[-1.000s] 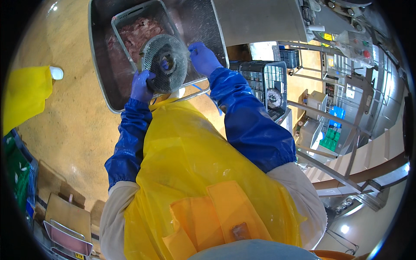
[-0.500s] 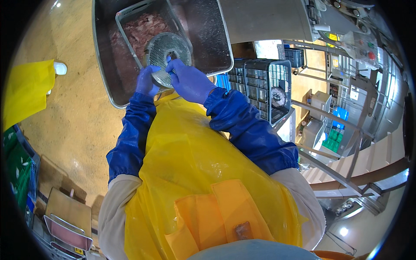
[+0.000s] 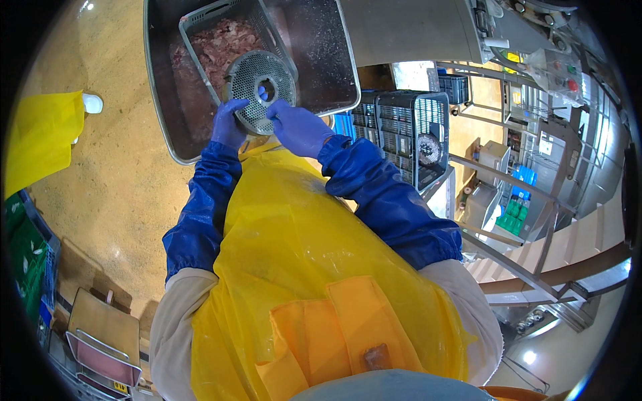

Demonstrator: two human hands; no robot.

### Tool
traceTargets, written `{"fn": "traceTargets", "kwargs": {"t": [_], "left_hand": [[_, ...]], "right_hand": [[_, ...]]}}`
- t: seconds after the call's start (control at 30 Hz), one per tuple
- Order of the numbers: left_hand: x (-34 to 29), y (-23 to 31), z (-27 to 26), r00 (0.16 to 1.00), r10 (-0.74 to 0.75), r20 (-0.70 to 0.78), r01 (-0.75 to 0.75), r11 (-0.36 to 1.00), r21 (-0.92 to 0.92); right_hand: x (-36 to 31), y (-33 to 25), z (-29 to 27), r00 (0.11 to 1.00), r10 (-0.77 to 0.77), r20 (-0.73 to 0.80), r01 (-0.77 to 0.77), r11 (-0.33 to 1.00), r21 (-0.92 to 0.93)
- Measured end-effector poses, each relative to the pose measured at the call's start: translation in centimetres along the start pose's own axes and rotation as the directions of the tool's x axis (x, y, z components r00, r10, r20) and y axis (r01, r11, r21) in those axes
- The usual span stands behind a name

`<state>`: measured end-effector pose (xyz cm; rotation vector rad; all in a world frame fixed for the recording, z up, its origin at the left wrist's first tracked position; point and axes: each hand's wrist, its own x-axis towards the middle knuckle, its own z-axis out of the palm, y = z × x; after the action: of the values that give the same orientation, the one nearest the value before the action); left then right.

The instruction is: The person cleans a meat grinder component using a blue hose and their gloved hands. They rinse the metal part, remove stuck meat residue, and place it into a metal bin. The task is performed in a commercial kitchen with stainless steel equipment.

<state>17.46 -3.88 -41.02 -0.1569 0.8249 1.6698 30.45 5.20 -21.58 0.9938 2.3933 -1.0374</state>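
A round perforated metal grinder plate with a hole in its middle is tilted up in front of me, over the near edge of a big grey tub. My left hand, in a blue-violet glove, grips its left edge, the thumb lying on the face. My right hand, gloved alike, is closed around the lower right edge. Blue glove shows through the middle hole; which hand it belongs to I cannot tell. Behind the plate, a grey crate containing pinkish meat scraps stands in the tub.
Dark plastic crates are to the right, one with another round perforated piece inside. Beyond them runs a metal frame with rails. At left, someone's yellow apron and white boot show. A small cart stands lower left.
My right hand has shifted from the plate's middle hole down and right to its edge, uncovering the hole. My left hand and the plate have hardly moved.
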Motion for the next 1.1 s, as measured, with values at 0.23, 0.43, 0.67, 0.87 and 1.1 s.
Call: {"fn": "traceTargets", "kwargs": {"t": [0.23, 0.43, 0.67, 0.87, 1.1], "left_hand": [[-0.8, 1.1, 0.8, 0.999, -0.048, -0.003, 0.048, 0.995, -0.085], [0.7, -0.4, -1.6, 1.000, 0.026, 0.001, -0.026, 0.996, -0.084], [-0.5, 0.5, -0.3, 0.999, -0.004, -0.053, -0.006, 0.984, -0.179], [-0.4, 1.0, 0.2, 0.996, -0.033, -0.086, 0.014, 0.978, -0.210], [0.0, 0.8, -0.5, 0.996, -0.055, -0.068, 0.038, 0.974, -0.224]], "right_hand": [[0.0, 2.3, -2.4, 0.965, 0.115, -0.237, -0.081, 0.986, 0.148], [0.1, 4.9, -0.9, 0.986, 0.043, -0.163, -0.043, 0.999, 0.004], [0.7, 7.5, 0.9, 0.938, 0.201, -0.283, -0.188, 0.980, 0.072], [1.5, 9.3, 1.7, 0.946, 0.142, -0.292, -0.129, 0.990, 0.063], [1.9, 6.8, 0.0, 0.896, 0.239, -0.375, -0.209, 0.971, 0.118]]}}
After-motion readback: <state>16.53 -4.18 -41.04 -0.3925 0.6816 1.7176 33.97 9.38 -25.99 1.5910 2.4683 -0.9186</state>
